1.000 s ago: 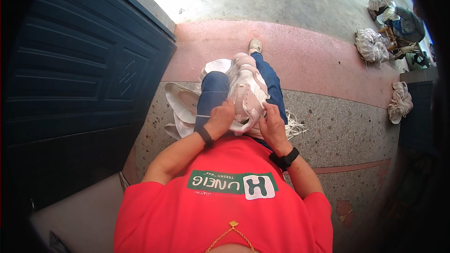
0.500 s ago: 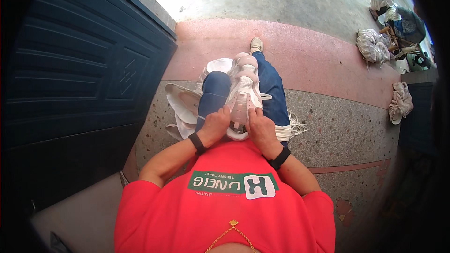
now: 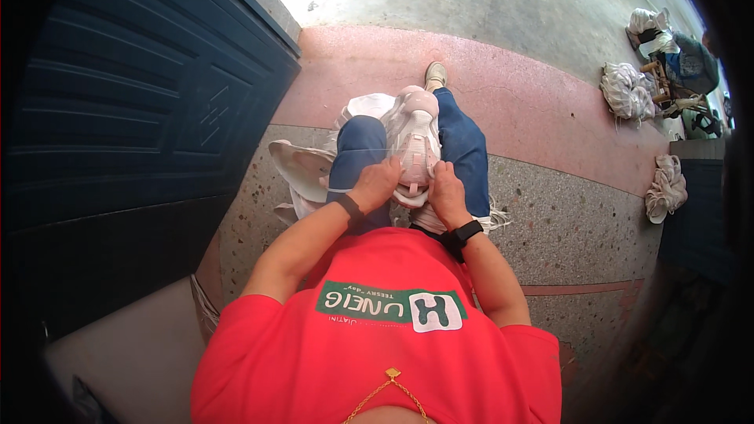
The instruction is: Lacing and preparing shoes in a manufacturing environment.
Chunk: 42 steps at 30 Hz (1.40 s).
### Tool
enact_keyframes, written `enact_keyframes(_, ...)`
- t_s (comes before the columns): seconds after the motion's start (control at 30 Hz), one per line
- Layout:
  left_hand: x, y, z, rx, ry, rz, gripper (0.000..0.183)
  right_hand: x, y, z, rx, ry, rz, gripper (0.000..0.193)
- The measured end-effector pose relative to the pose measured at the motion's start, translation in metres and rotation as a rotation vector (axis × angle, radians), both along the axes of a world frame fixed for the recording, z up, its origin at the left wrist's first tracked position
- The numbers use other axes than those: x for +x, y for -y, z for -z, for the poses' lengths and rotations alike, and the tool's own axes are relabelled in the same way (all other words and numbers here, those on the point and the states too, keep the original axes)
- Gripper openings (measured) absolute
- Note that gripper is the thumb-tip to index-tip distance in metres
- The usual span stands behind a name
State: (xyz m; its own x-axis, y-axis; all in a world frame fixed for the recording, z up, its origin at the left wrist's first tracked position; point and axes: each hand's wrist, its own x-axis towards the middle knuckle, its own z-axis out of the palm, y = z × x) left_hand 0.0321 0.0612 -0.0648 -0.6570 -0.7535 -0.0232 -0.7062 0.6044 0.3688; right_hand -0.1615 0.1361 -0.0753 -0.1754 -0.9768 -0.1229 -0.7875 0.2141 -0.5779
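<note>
A white and pink sneaker upper [image 3: 415,149] rests between my thighs, its toe pointing away from me and its heel end near my shirt. My left hand [image 3: 377,183] pinches its left edge close to the heel. On the opposite edge, my right hand [image 3: 448,195] has its fingers closed too. Whether a lace is between the fingers of either hand is too small to see. More pale shoe pieces [image 3: 302,169] lie beside my left leg. White laces [image 3: 497,217] hang in a bunch by my right thigh.
A dark blue panelled door [image 3: 149,86] stands close on my left. Bundles of white shoe pieces [image 3: 627,93] sit on the floor at the far right, near a cart-like thing [image 3: 691,67]. Another bundle [image 3: 666,188] lies nearer, on the right.
Both hands have shifted slightly to the right and farther from my body. The upper's heel end has moved away from my shirt, and the white loop at its right side no longer shows.
</note>
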Motion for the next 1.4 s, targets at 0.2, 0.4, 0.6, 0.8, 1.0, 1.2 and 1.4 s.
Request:
enact_keyframes(0.2, 0.018, 0.019, -0.023, 0.277, -0.194, 0.051, 0.024, -0.005, -0.001, -0.009, 0.075, -0.049, -0.103, 0.015)
enact_keyframes(0.4, 0.147, 0.037, -0.013, -0.241, -0.229, -0.545, 0.052, -0.014, 0.043, -0.04, -0.248, 0.027, -0.238, 0.018)
enact_keyframes(0.6, 0.229, -0.034, 0.079, 0.823, -0.309, -1.388, 0.115, 0.031, 0.09, -0.03, -0.299, -0.025, -0.512, 0.027)
enact_keyframes(0.8, 0.28, -0.089, 0.143, 1.349, -0.417, -1.227, 0.066, 0.064, 0.108, -0.023, -0.253, -0.122, -0.635, 0.012)
enact_keyframes(1.0, 0.355, -0.037, 0.169, 0.8, -0.578, -1.286, 0.044, 0.056, 0.132, -0.021, -0.066, 0.042, -0.602, 0.019)
enact_keyframes(1.2, 0.321, 0.175, 0.008, 0.009, -0.002, -0.76, 0.022, 0.002, 0.172, -0.007, -0.043, 0.036, -0.253, 0.02)
enact_keyframes(1.4, 0.252, 0.243, -0.073, -0.039, 0.058, -0.551, 0.015, -0.039, 0.215, 0.057, 0.087, 0.274, 0.053, 0.028)
